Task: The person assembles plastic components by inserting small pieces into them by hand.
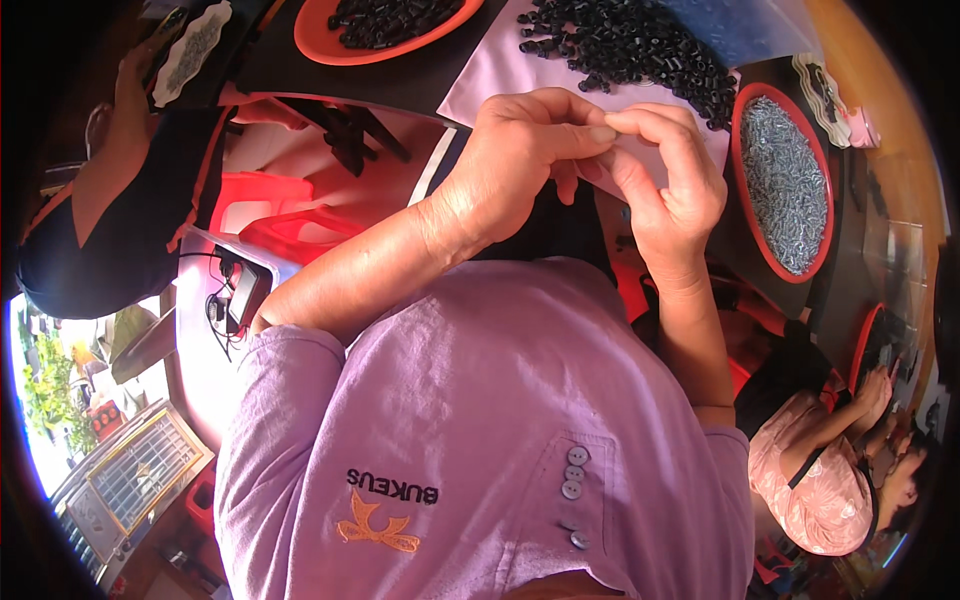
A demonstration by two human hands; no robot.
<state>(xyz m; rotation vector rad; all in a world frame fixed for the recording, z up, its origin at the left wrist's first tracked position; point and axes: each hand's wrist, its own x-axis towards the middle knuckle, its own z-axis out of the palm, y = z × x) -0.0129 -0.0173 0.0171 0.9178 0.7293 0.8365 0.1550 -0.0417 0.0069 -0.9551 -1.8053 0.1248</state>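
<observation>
Both hands meet in front of my chest, their fingertips touching. My left hand (520, 150) is closed in a pinch, thumb against the forefinger. My right hand (672, 175) pinches at the same spot, its fingers curled. Whatever sits between the fingertips is too small or too covered to make out. Just beyond the hands, a heap of small black plastic pieces (640, 50) lies on a pale sheet (480, 85). To the right of my right hand stands an orange-red bowl (739, 150) filled with small silvery metal screws or pins (785, 185).
Another orange bowl (310, 45) with black pieces (390, 20) is at the far left on the dark table (270, 75). At left, another person's arm (115, 150) is near a tray of metal pieces (192, 55). At lower right sits a person in pink (815, 490). Red stools (265, 205) stand below the table.
</observation>
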